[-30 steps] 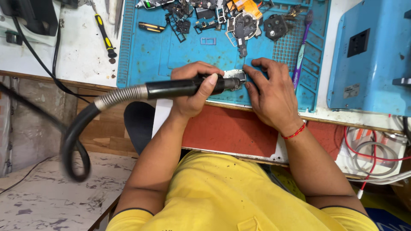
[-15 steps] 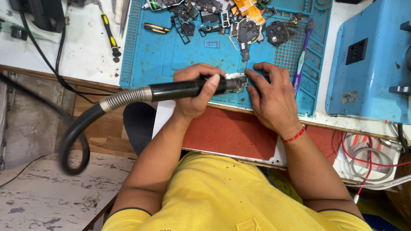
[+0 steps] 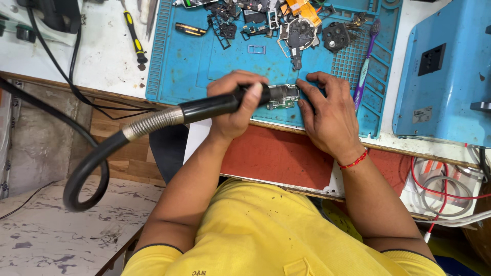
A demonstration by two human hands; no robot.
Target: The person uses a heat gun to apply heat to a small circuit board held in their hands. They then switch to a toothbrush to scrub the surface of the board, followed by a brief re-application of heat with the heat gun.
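Observation:
My left hand (image 3: 237, 105) is closed around the black handle of a hot-air tool (image 3: 207, 107), whose metal nozzle points right over a small green circuit board (image 3: 283, 97). A thick black hose (image 3: 97, 158) with a steel spring collar loops down from the handle to the left. My right hand (image 3: 326, 112), with a red thread on its wrist, rests fingers-down on the blue work mat (image 3: 194, 66) and presses the right end of the board. The board lies near the mat's front edge.
Several dismantled black parts and an orange flex piece (image 3: 302, 15) lie at the mat's far side. A purple toothbrush (image 3: 364, 61) lies on the right. A yellow-handled screwdriver (image 3: 135, 41) is on the white bench, a blue machine (image 3: 450, 71) at right, red cables (image 3: 440, 184) below.
The view has shifted slightly. Both hands stay on the board and tool, with the nozzle still over the board.

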